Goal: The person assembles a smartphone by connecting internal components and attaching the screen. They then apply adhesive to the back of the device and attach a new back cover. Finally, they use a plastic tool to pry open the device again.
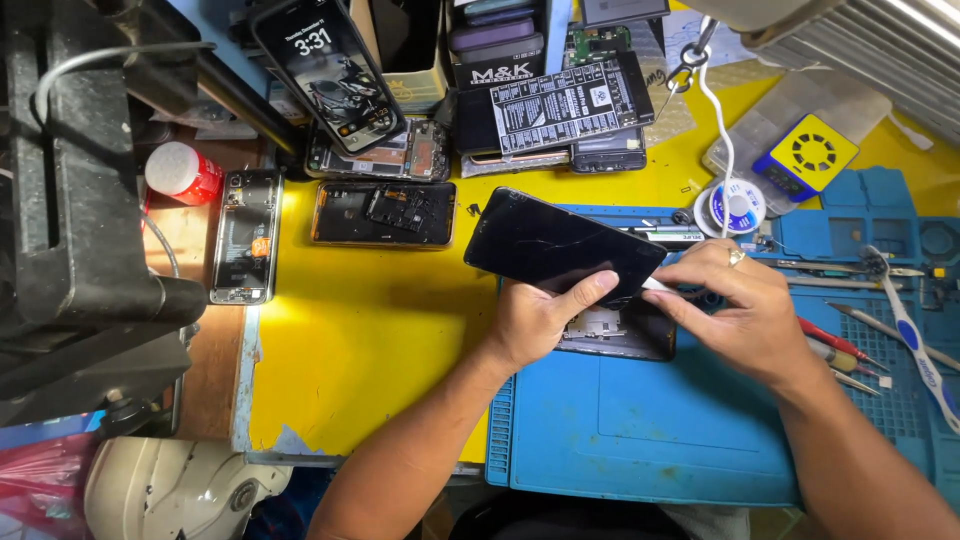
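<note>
Your left hand [530, 322] grips the phone body [625, 335] from its near left side, thumb stretched up across the lower edge of the lifted screen [560, 245]. Your right hand [745, 315] closes its fingertips on a thin white tool [662, 285], whose tip sits where the screen meets the body; a ring shows on one finger.

Taking the blue mat [650, 420] as the landmark: the phone body lies on the mat's far left part, flat, its inner metal plate showing. Over it the screen is raised and tilted, its dark glass facing up and leaning out past the mat's far left corner over the yellow bench [360, 340]. Whether screen and body are fully parted along the far edge, you cannot tell.

To the right of the mat's middle, beside your right wrist, several tools with red handles [835, 345] lie side by side. Farther right, a white and blue toothbrush [915, 340] lies slanted. Just beyond the mat's far edge stands a solder spool [738, 207], with a yellow and blue pad [808, 155] behind it.

Left of the mat, well apart on the bench, lies an opened phone [385, 213], back off, with another bare frame [245, 235] farther left at the bench edge near a red can [183, 173]. Beyond those, a lit phone [327, 70] leans propped.
</note>
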